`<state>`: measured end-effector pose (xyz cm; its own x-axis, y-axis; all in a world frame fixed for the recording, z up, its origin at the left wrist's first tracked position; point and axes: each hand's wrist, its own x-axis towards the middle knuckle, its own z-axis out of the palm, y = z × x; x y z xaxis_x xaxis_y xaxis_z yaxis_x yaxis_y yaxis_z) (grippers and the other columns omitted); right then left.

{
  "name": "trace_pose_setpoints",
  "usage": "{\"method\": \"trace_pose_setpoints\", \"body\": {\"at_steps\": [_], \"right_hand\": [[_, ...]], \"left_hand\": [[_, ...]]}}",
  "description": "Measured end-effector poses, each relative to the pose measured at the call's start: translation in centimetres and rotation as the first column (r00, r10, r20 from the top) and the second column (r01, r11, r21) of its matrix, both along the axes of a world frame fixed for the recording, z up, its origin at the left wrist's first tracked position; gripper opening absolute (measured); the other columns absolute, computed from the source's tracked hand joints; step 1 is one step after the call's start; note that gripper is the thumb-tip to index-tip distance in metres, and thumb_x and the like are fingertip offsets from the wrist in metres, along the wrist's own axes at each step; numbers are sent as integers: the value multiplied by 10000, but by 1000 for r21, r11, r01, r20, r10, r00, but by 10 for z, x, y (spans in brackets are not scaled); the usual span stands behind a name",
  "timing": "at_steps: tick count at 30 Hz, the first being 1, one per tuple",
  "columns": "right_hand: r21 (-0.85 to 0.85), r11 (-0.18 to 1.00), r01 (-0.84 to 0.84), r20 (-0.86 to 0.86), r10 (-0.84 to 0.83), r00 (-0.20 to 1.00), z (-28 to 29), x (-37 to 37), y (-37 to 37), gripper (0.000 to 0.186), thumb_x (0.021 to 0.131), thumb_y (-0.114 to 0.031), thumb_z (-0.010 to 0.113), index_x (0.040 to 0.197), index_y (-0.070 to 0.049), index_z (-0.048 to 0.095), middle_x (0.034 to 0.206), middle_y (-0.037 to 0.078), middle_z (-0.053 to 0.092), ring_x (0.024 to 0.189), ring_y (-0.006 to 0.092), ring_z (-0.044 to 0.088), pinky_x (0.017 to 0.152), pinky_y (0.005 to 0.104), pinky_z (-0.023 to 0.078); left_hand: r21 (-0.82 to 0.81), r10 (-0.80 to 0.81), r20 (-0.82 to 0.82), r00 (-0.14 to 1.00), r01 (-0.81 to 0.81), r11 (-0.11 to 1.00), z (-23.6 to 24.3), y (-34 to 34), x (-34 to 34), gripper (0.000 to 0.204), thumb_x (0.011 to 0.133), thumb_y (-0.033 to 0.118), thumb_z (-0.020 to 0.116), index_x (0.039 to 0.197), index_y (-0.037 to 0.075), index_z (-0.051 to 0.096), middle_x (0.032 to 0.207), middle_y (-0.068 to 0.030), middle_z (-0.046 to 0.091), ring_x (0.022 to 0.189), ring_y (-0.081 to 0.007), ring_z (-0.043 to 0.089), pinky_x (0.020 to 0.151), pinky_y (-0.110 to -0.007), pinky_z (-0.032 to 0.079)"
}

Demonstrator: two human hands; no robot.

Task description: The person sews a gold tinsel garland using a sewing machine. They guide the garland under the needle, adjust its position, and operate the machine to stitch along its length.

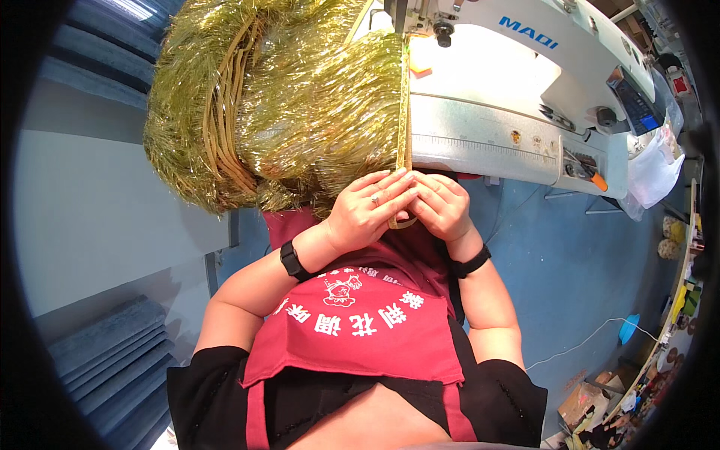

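At the upper middle, a gold band (404, 124) runs down to the left hand (366, 211) and right hand (445, 208), each grip closed on it; gold tinsel (315, 105) lies upper left, a white sewing machine (581, 49) upper right.

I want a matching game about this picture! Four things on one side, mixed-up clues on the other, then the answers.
Things:
1. bare left hand
2. shiny gold-green tinsel fringe
3. red cloth apron
4. slim orange-handled tool

Clues:
A. heaped left of the white sewing machine
B. lies at the machine's right end
C. worn over a black top
D. wears a ring

Pairs: 1-D; 2-A; 3-C; 4-B
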<state>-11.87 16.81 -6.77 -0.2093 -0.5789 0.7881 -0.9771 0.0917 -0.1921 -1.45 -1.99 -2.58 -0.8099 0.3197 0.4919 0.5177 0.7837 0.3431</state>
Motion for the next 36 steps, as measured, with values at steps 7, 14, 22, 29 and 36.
{"method": "trace_pose_setpoints", "body": {"at_steps": [7, 14, 22, 29, 36], "right_hand": [[-8, 1000, 11, -20, -11, 1000, 2, -2, 0, 123, 840, -142, 639, 891, -66, 721, 1068, 105, 747, 1045, 247, 725, 901, 386, 577], [-2, 1000, 4, -17, -4, 1000, 4, -5, -3, 127, 839, -144, 642, 896, -64, 722, 1059, 101, 745, 1053, 253, 724, 903, 392, 574], [-20, 1000, -10, -16, 10, 1000, 1, -7, -7, 127, 819, -141, 650, 887, -64, 723, 1067, 128, 747, 1040, 265, 723, 887, 399, 573], [-10, 1000, -11, -37, 11, 999, 2, -9, -9, 102, 819, -143, 654, 861, -70, 712, 1055, 119, 748, 1047, 257, 722, 872, 393, 570], [-5, 1000, -9, -44, 9, 999, 5, -10, -10, 99, 831, -142, 648, 864, -76, 713, 1042, 96, 747, 1065, 240, 718, 879, 377, 563]], "left_hand": [[14, -18, 8, 1000, 18, 1000, 1, 3, 0, 392, 946, 146, 658, 1319, 27, 652, 1398, -172, 630, 1314, -316, 604, 1100, -457, 467], [47, -8, -26, 1000, 9, 999, 2, 6, -1, 382, 948, 135, 656, 1299, -15, 645, 1367, -184, 643, 1298, -342, 612, 1079, -467, 491], [47, 25, -36, 999, -24, 999, 5, 8, -1, 378, 965, 175, 651, 1296, -6, 651, 1352, -181, 655, 1287, -332, 622, 1081, -463, 484], [9, 36, -28, 999, -35, 999, 5, 6, -1, 376, 983, 215, 631, 1291, 1, 656, 1359, -166, 656, 1285, -318, 625, 1079, -455, 478], [-37, 30, -58, 998, -33, 999, 4, 2, -2, 447, 936, 236, 685, 1335, 39, 636, 1404, -134, 628, 1293, -264, 618, 1071, -414, 483]]}}
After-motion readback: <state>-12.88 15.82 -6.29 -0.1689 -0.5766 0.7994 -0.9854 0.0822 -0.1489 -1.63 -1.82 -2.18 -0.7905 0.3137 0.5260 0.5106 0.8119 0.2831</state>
